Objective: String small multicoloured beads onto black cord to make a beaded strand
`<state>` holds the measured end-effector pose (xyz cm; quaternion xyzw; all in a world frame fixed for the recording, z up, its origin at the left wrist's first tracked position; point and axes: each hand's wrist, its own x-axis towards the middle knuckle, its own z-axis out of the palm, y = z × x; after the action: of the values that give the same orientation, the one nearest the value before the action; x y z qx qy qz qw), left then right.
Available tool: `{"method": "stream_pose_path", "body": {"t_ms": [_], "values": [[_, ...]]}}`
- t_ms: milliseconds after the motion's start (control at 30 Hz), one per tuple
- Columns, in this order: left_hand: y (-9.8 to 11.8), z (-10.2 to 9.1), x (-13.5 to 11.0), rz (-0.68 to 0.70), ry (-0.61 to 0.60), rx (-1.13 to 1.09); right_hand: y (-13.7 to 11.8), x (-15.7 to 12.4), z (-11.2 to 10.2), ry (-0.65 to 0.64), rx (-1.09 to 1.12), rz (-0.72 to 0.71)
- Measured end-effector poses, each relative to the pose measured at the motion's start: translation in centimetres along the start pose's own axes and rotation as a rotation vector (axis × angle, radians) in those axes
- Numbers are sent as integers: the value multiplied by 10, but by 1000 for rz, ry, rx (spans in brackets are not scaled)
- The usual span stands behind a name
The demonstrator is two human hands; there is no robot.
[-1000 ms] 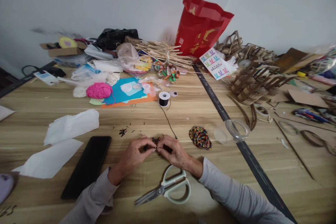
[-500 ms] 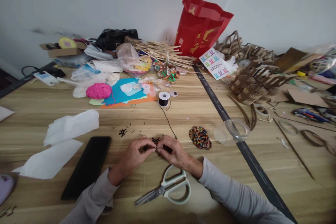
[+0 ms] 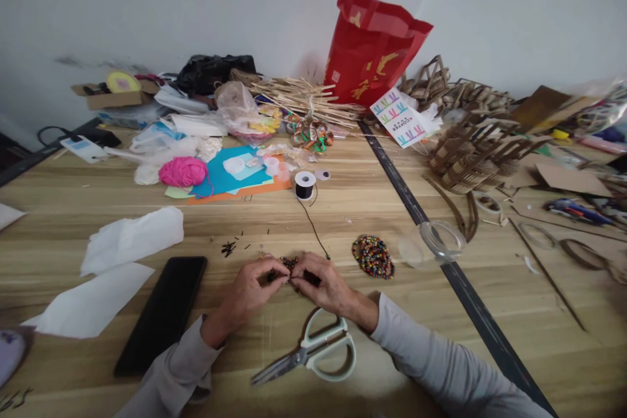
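Note:
My left hand (image 3: pixel 257 284) and my right hand (image 3: pixel 323 281) meet over the table, each closed in a pinch, fingertips almost touching. Between and behind the fingers shows a string of dark brown beads (image 3: pixel 289 263), partly covered by both hands; the exact bit pinched is too small to see. A thin black cord (image 3: pixel 312 225) runs from a white spool (image 3: pixel 304 185) to beside my right hand. To the right lies a coiled heap of multicoloured beads (image 3: pixel 373 257). Scissors with pale green handles (image 3: pixel 313 347) rest in front of my wrists, blades slightly apart.
Small black bits (image 3: pixel 228 248) lie beyond my left hand. A black phone (image 3: pixel 161 313) and white paper (image 3: pixel 132 240) are at left. Pink yarn (image 3: pixel 183 172), a red bag (image 3: pixel 375 52) and small woven baskets (image 3: pixel 470 157) stand farther back. A clear tape roll (image 3: pixel 442 241) sits right.
Both hands keep almost the same pinch at the same spot. The view has shifted very slightly; nothing else visibly moves.

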<state>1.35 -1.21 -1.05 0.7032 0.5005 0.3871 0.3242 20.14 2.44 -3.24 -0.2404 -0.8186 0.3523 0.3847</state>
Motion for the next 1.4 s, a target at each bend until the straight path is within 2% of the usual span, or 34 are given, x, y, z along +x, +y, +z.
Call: {"method": "stream_pose_path", "body": {"t_ms": [433,967,1400], "values": [[1,0,1,-32,-21,-18,-7,3,-6,-42,8,6],[-5,-1,0,-69,-14,-120,-7,1,-8,22,15,-25],[-4,-1,1,3,-19,-143,-5,1,-6,36,-3,-64]]}}
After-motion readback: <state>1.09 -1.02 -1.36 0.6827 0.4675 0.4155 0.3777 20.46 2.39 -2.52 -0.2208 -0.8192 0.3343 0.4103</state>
